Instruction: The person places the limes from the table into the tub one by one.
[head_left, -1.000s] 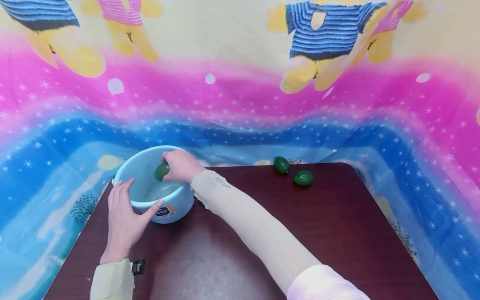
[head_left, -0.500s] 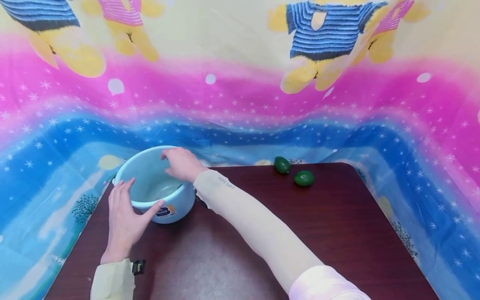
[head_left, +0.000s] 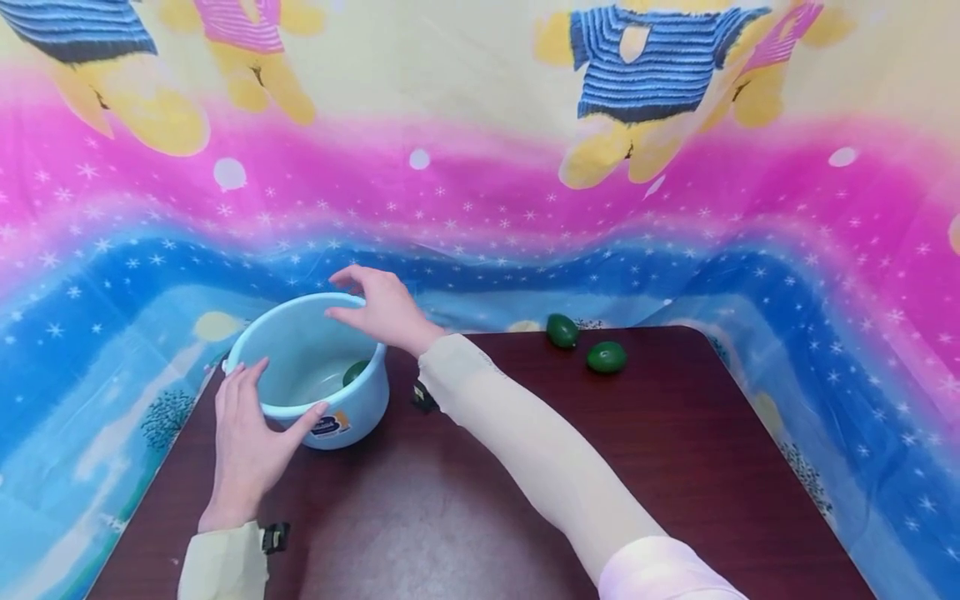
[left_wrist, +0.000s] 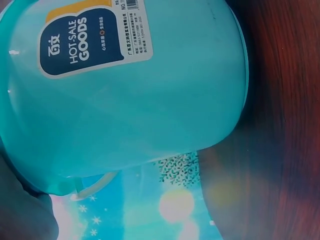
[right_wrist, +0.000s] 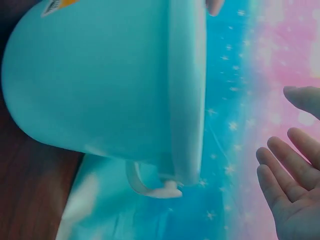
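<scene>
A light blue plastic bucket (head_left: pixel 367 412) with a printed label stands at the table's left. My left hand (head_left: pixel 251 442) holds its rim, fingers hooked over the left side and thumb at the front. A glossy dark green oval fruit (head_left: pixel 355 372) lies inside, partly hidden by the near wall. Over the bucket's right rim is my right hand (head_left: pixel 386 308), holding nothing, its thumb and fingers spread apart. In the right wrist view that hand (right_wrist: pixel 295 185) appears beside the bucket's mouth. Two similar green fruits, one (head_left: pixel 562 331) behind the other (head_left: pixel 607 357), lie at the back right.
The dark red-brown wooden table (head_left: pixel 465 500) has a rounded back right corner. A colourful printed cloth (head_left: pixel 480 208) hangs around its back and sides. The bucket's white handle (right_wrist: pixel 150 187) hangs by its rim.
My right hand has let go of a green fruit inside the bucket, then risen and moved right to above the rim. The left hand and bucket have stayed put.
</scene>
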